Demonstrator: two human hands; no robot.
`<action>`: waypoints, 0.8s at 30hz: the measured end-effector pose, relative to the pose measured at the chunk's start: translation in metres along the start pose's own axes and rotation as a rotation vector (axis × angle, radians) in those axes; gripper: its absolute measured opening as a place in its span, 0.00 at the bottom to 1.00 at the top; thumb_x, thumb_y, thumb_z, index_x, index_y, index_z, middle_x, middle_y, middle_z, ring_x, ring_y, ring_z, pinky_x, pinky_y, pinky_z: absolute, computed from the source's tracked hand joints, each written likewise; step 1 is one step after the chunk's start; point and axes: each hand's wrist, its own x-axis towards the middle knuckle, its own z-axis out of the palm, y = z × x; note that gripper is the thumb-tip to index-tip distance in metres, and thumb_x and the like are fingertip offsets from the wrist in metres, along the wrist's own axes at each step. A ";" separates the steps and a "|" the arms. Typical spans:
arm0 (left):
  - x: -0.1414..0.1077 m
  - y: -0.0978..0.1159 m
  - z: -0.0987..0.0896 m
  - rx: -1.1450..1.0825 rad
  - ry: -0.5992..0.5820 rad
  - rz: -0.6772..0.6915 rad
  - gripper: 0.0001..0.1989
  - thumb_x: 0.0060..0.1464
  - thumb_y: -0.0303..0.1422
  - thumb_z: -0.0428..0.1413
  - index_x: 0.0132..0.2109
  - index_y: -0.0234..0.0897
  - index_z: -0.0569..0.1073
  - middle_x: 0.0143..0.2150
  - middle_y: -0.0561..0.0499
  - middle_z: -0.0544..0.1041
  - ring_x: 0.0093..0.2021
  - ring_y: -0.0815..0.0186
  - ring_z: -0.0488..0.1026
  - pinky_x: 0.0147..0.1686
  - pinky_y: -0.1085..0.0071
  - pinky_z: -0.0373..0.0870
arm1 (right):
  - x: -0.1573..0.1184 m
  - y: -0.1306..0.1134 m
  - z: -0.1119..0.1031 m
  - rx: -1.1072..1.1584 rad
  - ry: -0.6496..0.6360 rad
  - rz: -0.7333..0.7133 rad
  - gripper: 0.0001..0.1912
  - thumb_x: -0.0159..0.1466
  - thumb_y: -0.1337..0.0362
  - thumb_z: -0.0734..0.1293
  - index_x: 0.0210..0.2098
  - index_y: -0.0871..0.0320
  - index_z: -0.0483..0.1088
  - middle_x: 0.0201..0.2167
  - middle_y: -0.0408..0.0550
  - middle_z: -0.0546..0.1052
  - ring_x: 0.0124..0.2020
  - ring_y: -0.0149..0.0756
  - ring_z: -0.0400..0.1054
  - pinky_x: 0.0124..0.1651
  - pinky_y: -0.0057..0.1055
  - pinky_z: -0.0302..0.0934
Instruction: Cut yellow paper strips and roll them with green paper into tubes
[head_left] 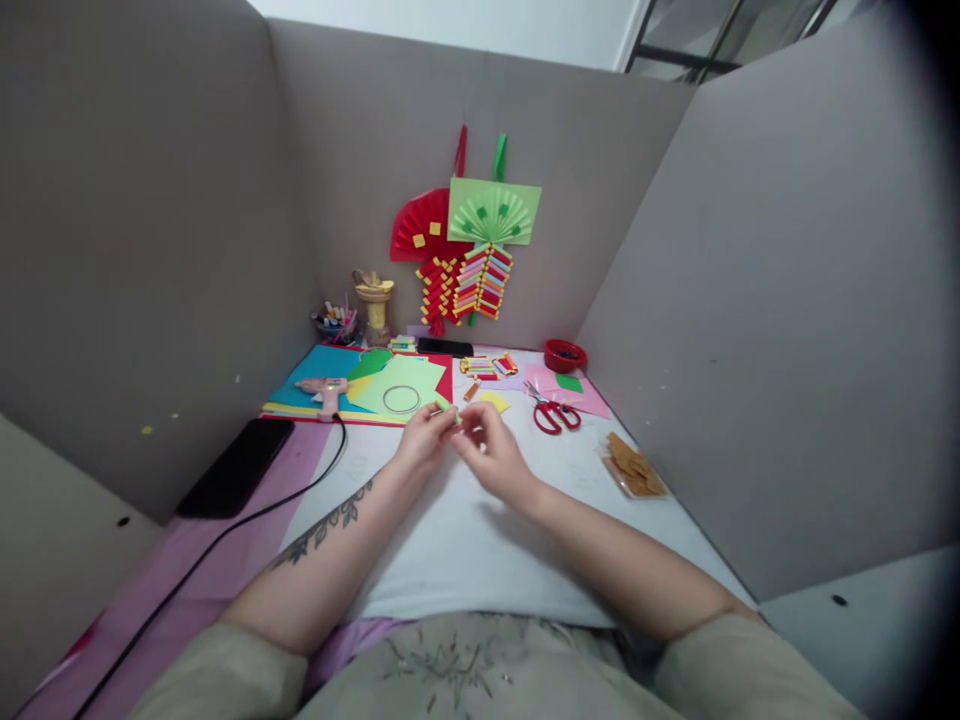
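"What pose are we seeing?"
"The left hand (426, 438) and right hand (493, 456) are reaching forward over the desk (465, 570), almost meeting."
"And the pale green paper roll (442, 405)?"
"The left hand is pinching it, its long axis slanting from far left to near right."
"Is the right hand helping?"
"Its fingers are curling at the near end; whether they're gripping, I can't tell."

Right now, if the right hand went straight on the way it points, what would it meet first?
The right hand points toward the left hand, so probably the small light green piece held there; whether it already touches that piece is unclear from this view.
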 end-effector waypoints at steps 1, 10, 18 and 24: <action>-0.002 0.001 0.002 -0.002 0.002 -0.009 0.19 0.33 0.29 0.67 0.33 0.35 0.67 0.28 0.55 0.74 0.30 0.71 0.72 0.36 0.72 0.69 | -0.003 0.015 -0.011 -0.021 0.088 0.077 0.13 0.56 0.64 0.65 0.41 0.56 0.61 0.35 0.45 0.67 0.34 0.32 0.63 0.33 0.29 0.61; -0.015 0.004 0.013 0.058 -0.036 -0.043 0.20 0.33 0.30 0.67 0.32 0.36 0.65 0.31 0.56 0.74 0.33 0.72 0.72 0.38 0.73 0.68 | 0.003 0.077 -0.010 0.448 0.122 0.364 0.20 0.50 0.61 0.69 0.40 0.57 0.61 0.28 0.39 0.67 0.27 0.28 0.64 0.28 0.25 0.59; -0.022 -0.003 0.017 0.190 -0.087 -0.014 0.21 0.33 0.32 0.67 0.34 0.37 0.65 0.25 0.58 0.73 0.26 0.73 0.70 0.32 0.74 0.64 | 0.001 0.067 -0.014 0.542 0.147 0.367 0.15 0.49 0.61 0.71 0.33 0.59 0.65 0.20 0.37 0.69 0.20 0.26 0.62 0.25 0.25 0.57; -0.021 -0.004 0.013 0.332 -0.151 0.088 0.16 0.37 0.32 0.65 0.34 0.36 0.68 0.27 0.55 0.74 0.27 0.70 0.70 0.31 0.74 0.64 | -0.003 0.065 -0.018 0.544 0.211 0.369 0.13 0.50 0.61 0.70 0.32 0.59 0.66 0.19 0.37 0.69 0.20 0.27 0.63 0.24 0.24 0.57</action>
